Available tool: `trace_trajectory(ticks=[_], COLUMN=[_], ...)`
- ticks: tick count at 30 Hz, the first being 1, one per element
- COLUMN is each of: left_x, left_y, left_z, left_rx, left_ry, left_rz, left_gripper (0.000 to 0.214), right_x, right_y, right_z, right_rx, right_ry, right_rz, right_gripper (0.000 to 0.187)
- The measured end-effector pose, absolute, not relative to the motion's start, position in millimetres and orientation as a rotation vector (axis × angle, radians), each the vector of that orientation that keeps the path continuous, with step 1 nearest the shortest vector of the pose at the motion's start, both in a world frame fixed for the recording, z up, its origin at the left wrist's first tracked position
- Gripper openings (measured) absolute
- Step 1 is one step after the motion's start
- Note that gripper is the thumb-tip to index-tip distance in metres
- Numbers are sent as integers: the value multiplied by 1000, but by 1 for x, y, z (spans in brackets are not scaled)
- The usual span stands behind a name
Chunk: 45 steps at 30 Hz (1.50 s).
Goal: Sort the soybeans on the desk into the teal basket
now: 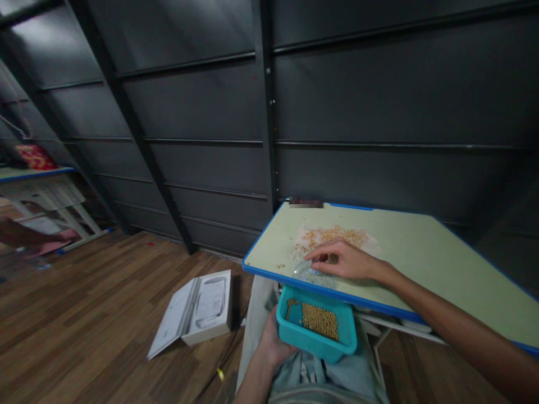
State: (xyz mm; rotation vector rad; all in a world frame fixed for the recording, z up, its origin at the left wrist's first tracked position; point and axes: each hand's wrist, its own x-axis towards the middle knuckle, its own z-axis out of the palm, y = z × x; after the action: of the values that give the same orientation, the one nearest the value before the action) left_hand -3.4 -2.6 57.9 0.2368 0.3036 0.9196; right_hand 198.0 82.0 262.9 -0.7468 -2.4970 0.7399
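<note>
Teal tub (306,342) sits in the left hand (272,343), below the right hand (346,259).

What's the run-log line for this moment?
left hand: holding teal tub with beans | right hand: over clear dish on table, grip unclear | loose beans: spread beyond dish

No text or number can be read; a dark strip (306,202) near the far left corner of the table (421,252) is pixelated.

Head camera faces forward-down, seemingly quite near
</note>
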Motion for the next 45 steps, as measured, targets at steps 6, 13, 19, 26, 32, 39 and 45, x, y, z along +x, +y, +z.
trace_trajectory(ticks=[6, 13, 19, 26, 32, 39, 45], left_x=[-3, -5, -6, -5, -5, -4, -5], left_y=[-3, -3, -4, -5, -7, -6, -5], left_z=[62, 59, 61, 62, 67, 68, 64], left_rx=[210, 185, 167, 177, 173, 161, 167], left_ry=[320, 306, 390, 408, 404, 400, 377], left_rz=[934, 920, 913, 929, 936, 938, 913], left_gripper=[59, 58, 56, 54, 53, 52, 55], right_x=[197, 200, 202, 204, 207, 204, 202], right_y=[85, 96, 102, 107, 111, 107, 104], right_z=[259, 255, 256, 257, 254, 254, 256], right_rx=[-737, -745, -776, -891, -945, -898, -862], right_ry=[-2534, -2508, -2480, -2374, -2339, -2402, -2411], right_rz=[579, 286, 107, 15, -39, 24, 108], right_gripper=[27, 27, 26, 29, 30, 30, 29])
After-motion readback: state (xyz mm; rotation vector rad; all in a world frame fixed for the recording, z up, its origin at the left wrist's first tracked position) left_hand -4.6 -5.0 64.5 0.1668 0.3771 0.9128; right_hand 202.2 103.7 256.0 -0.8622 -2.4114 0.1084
